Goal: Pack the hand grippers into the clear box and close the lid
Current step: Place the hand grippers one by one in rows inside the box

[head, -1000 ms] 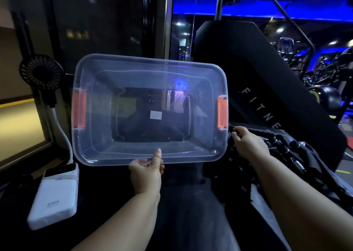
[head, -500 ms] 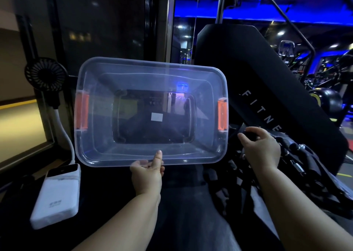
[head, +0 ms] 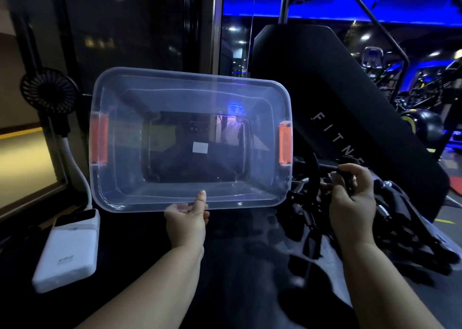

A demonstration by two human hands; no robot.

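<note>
Black machine panel (head: 325, 91), lettered "FITNE", fills the background at right. In front of it, the clear box (head: 125, 138) is held off the dark surface and tipped up so its open mouth faces the person, with an orange latch (head: 285, 144) at each short end. Lower right of the box lies a heap of black hand grippers (head: 390, 218) with steel springs. A white power bank (head: 67, 251) lies at lower left, a small black fan (head: 48, 91) above it. The left hand (head: 186, 219) pinches the box's lower rim, thumb inside. The right hand (head: 350, 193), just beside the box's right end, is curled round the black handle of one hand gripper (head: 347, 163) above the heap.
</note>
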